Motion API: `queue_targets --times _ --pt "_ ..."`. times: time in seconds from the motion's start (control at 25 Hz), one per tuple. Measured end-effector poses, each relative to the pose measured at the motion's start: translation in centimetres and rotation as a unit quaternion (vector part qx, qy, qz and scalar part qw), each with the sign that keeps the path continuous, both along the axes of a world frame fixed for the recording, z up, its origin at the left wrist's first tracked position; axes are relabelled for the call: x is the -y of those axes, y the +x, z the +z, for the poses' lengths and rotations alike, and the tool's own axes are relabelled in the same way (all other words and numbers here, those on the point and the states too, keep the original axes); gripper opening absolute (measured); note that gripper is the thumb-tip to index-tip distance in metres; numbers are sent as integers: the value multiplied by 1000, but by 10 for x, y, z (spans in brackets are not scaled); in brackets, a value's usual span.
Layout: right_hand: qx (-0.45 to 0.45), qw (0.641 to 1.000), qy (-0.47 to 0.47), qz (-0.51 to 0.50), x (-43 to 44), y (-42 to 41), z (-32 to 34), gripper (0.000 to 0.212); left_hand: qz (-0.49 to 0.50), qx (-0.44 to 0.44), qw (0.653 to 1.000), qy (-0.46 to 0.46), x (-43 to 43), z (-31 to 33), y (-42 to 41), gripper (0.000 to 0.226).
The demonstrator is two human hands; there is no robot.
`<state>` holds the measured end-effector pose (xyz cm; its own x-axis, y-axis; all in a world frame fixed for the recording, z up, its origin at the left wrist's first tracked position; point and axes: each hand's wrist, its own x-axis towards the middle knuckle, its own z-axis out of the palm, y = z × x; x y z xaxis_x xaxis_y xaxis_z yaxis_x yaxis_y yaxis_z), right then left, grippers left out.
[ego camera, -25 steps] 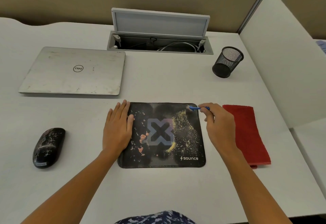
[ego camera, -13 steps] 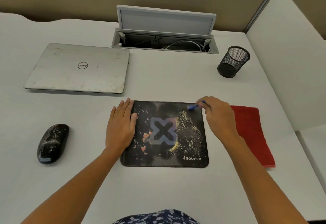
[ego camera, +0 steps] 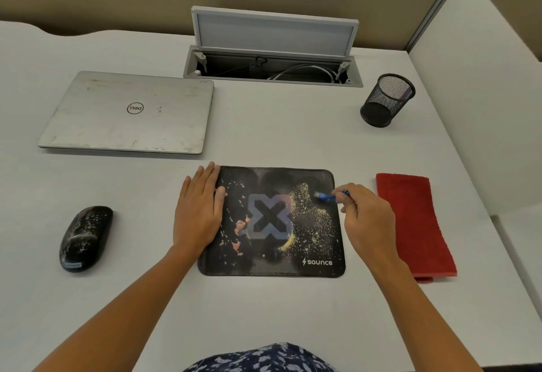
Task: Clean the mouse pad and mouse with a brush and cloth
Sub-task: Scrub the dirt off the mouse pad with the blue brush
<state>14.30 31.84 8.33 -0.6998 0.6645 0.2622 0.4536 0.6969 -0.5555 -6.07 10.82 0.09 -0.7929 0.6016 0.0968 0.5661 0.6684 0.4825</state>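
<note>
A black mouse pad [ego camera: 271, 266] lies in front of me, strewn with yellow crumbs on its right half and orange flecks on its left. My left hand [ego camera: 198, 210] presses flat on the pad's left edge, fingers straight. My right hand [ego camera: 366, 219] pinches a small blue brush [ego camera: 327, 196], its bristles touching the pad near the upper right among the crumbs. A black mouse [ego camera: 85, 238], speckled with dirt, sits on the desk to the left. A folded red cloth [ego camera: 416, 225] lies right of the pad.
A closed silver laptop [ego camera: 129, 113] lies at the back left. A black mesh pen cup [ego camera: 387, 100] stands at the back right. An open cable hatch [ego camera: 272, 69] with wires sits at the desk's rear. A white partition [ego camera: 484, 93] bounds the right side.
My right hand has drawn the brush down from the pad's top right corner into the crumb patch. My left hand stays pressed on the pad's left edge.
</note>
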Motion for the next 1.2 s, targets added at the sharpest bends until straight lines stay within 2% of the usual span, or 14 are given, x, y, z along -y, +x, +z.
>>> queue_targets --times 0.16,0.68,0.88,1.08,1.2 --pt "-27 999 25 -21 2 6 0 11 0 3 1000 0 0 0 0 57" --pt "-53 996 -16 -74 7 28 -9 14 4 6 1000 2 0 -2 -1 57" --pt "-107 992 -28 -53 4 15 -5 15 3 4 1000 5 0 0 0 56" --pt "-47 997 -37 42 -5 -31 7 15 1 5 1000 -5 0 1 0 59" --pt "70 995 -11 74 -15 -53 14 17 -1 6 1000 -4 0 2 1 57"
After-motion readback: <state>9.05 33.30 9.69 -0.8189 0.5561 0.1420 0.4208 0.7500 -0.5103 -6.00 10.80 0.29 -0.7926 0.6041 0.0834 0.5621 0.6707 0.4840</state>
